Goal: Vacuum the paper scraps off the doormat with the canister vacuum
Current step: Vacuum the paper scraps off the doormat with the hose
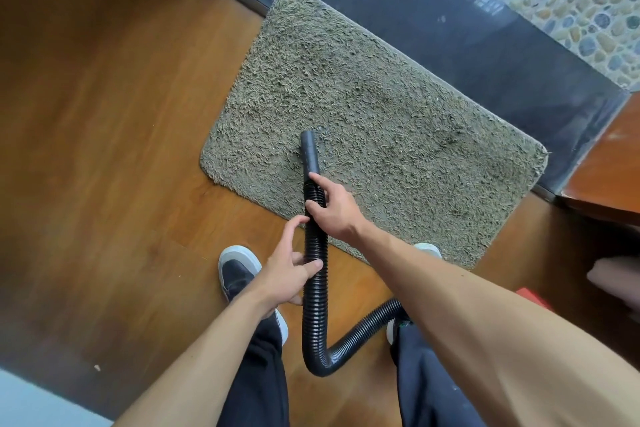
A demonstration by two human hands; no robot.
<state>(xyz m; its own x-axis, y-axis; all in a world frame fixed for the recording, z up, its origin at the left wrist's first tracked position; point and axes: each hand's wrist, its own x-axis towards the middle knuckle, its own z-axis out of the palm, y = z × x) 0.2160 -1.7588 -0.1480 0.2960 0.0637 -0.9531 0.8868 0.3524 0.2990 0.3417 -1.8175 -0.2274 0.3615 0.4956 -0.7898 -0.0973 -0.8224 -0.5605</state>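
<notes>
The right forearm [485, 322] and left forearm [207, 357] reach down from the bottom of the view over dark trousers. Both hands are on the black ribbed hose [315, 305]. The left hand [287, 276] holds it lower down, thumb laid across the ribs and forefinger stretched forward alongside. The right hand [334, 210] has its fingers wrapped round the hose just behind the smooth nozzle [310, 156]. The nozzle's mouth rests on the near-left part of the shaggy doormat [398, 107], which lies on the wooden floor [121, 149] against a dark threshold. Behind the hands the hose loops between the shoes and runs out of sight under the right arm; the canister itself is not in view. No paper scraps show plainly on the pile, so the job looks nearly or wholly done, though small bits could be hiding in the shag. One pale fleck [97, 368] lies on the floor, well away from the mat.
</notes>
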